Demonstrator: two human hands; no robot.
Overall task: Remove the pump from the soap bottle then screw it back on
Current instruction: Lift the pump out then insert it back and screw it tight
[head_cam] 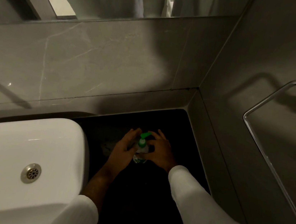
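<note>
Fingers of the left hand [122,149] curl loosely around the clear plastic soap bottle [140,155], touching its side. Right hand [158,151] fingers are spread beside the green pump [144,138], apparently touching the collar. The bottle stands on the black countertop [161,121] beside the white ceramic basin [26,144]. Pump looks seated; whether it's coming off or being retightened is unclear. Next: steady the body, twist the collar.

- The soap bottle [140,156] is small and clear, with a label of green and white low on its body; it stands upright on the dark tabletop [151,197], between the white basin and the grey side wall.
- The pump [143,139] is green, seated on the bottle's neck, its spout pointing up and to the right toward the back wall.
</note>
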